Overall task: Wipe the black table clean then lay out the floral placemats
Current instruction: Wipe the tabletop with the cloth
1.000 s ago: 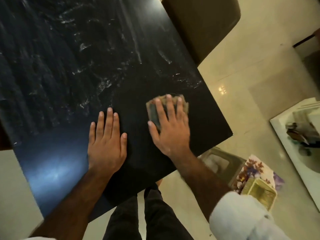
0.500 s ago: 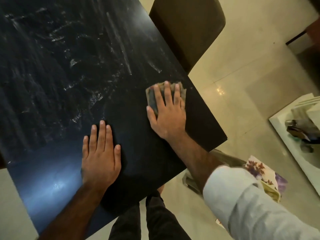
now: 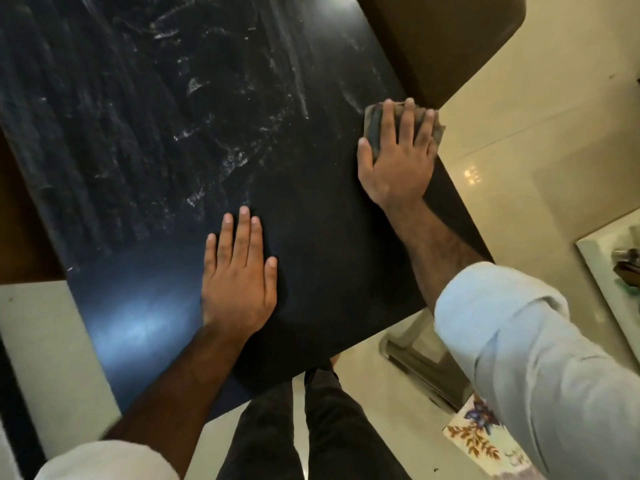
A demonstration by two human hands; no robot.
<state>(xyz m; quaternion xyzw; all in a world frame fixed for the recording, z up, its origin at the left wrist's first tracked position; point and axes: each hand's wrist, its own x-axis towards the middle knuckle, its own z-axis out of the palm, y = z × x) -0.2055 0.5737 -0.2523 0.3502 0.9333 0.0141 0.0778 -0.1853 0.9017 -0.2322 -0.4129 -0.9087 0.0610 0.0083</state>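
head view: I'm looking down on the black surface (image 3: pixel 329 258). The near corner is dark and the far part is covered in pale streaks (image 3: pixel 207 133).
right hand (image 3: pixel 398 161): flat on the cloth (image 3: pixel 374 128), fingers straight, pressing it down at the surface's right edge, just beside the brown chair (image 3: pixel 450 39). It is pressing, not gripping.
left hand (image 3: pixel 239 278): released, palm flat on bare surface, holding nothing. Looks like bracing.
cloth: small soft wad. I'd judge it light and limp (damp or dry, can't tell). Best driven under a flat palm. This close to the edge it could slide off.
floral placemats (image 3: pixel 474 438): low at right, off the surface, mostly hidden behind the right sleeve (image 3: pixel 519 358). Can't tell what they lie on. They look thin and flexible, so I'd take them by an edge.
step: wiping, far part not yet done by my read.
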